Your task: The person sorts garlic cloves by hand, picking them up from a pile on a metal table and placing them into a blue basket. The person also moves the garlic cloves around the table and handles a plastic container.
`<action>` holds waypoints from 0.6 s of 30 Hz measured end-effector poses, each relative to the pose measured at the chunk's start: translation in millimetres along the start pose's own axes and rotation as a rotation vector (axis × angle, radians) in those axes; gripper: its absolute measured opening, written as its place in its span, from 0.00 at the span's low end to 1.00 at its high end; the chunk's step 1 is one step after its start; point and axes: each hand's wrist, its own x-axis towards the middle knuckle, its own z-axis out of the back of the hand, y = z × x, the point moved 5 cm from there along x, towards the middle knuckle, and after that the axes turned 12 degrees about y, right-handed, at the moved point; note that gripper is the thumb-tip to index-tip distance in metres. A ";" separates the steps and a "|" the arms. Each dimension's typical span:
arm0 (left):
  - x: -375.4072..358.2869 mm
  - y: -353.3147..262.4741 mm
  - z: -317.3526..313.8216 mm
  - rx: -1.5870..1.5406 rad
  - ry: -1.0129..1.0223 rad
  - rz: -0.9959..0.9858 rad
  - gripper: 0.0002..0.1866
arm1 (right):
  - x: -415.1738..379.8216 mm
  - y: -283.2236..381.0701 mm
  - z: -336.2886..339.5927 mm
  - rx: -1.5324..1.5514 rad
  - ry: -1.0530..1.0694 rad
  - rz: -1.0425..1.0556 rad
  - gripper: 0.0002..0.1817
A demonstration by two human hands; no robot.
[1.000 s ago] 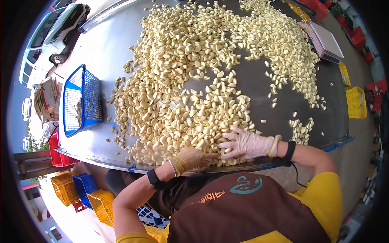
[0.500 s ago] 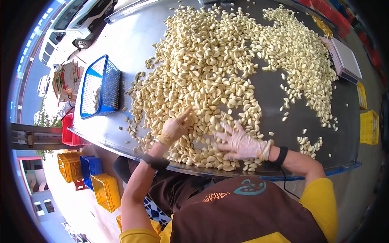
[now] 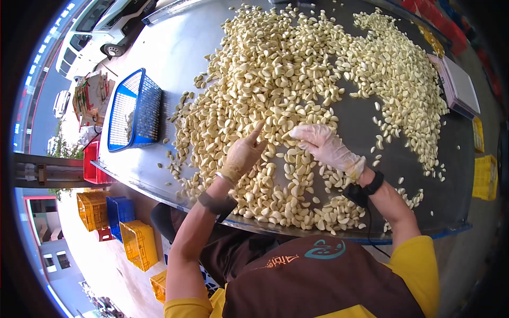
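A wide spread of peeled garlic cloves (image 3: 275,79) covers a grey metal table (image 3: 175,53). My left hand (image 3: 243,155), in a tan glove, rests on the cloves with its index finger stretched out toward the pile's middle. My right hand (image 3: 323,144), in a clear glove, lies on the cloves just to the right of it, fingers curled over a few of them. Whether either hand actually grips a clove is hidden by the fingers. Both wrists wear black bands.
A blue mesh basket (image 3: 132,108) stands at the table's left side. A white scale (image 3: 460,87) sits at the right edge. Yellow, blue and red crates (image 3: 119,233) are stacked on the floor to the left, more yellow crates (image 3: 483,177) to the right.
Both hands have moved away from the near edge, farther into the pile. The left index finger now points out; the right hand's fingers have curled in from a spread pose.
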 end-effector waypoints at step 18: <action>71.0 -18.5 -9.4 0.208 -0.139 -0.003 0.16 | 12.7 -13.0 -58.6 -0.599 0.046 -0.179 0.07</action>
